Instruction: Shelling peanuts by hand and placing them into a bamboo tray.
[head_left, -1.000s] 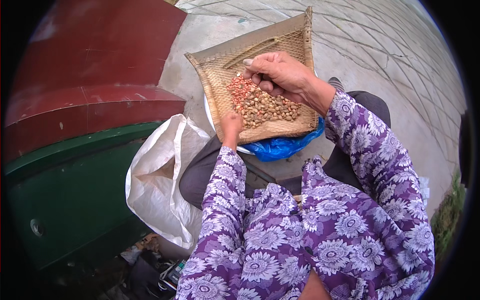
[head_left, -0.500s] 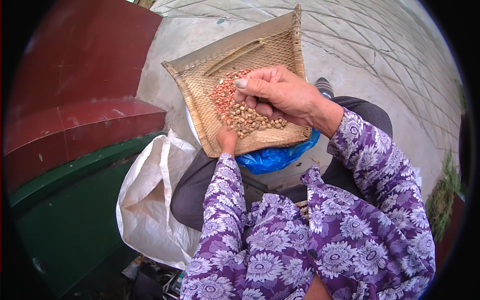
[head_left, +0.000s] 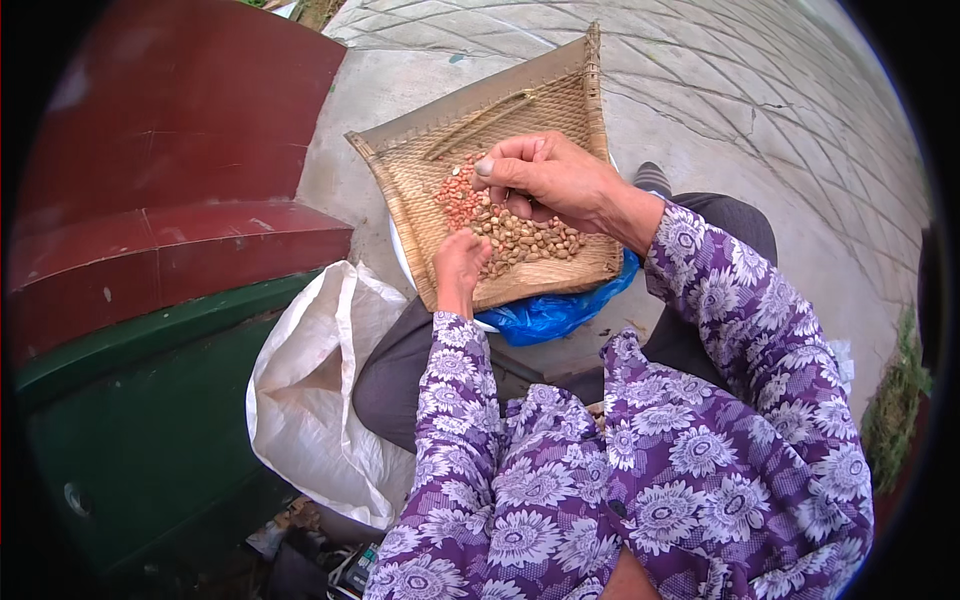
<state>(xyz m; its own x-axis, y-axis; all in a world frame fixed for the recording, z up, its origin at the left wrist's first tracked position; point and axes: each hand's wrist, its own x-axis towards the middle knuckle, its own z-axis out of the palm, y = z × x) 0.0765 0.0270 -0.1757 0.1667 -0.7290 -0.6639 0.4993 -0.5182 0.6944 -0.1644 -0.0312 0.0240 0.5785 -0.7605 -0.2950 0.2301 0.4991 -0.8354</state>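
A woven winnowing basket [head_left: 408, 205] holds red shelled peanuts [head_left: 458, 197] toward its left middle and tan unshelled peanuts [head_left: 540, 240] nearer its front edge. Over the basket, my right hand [head_left: 560, 182] has its fingers curled, thumb pressed against the forefinger; whatever is in that pinch is hidden. At the basket's front left, my left hand [head_left: 460, 265] lies beside the unshelled peanuts with its fingers drawn together. I cannot make out what it holds. Across the back of the basket lies a thin stick [head_left: 480, 122].
Blue plastic [head_left: 560, 318] bulges out beneath the basket's front. A white woven sack [head_left: 320, 385] stands gaping on the left, next to my leg. Farther left rise a dark red ledge [head_left: 210, 245] and a green wall [head_left: 150, 440]. Concrete ground [head_left: 720, 120] stretches away to the right.
My left hand has risen from the basket's front left rim and turned its fingers inward over the peanuts. My right hand keeps its pinch, almost in place. The view has shifted slightly.
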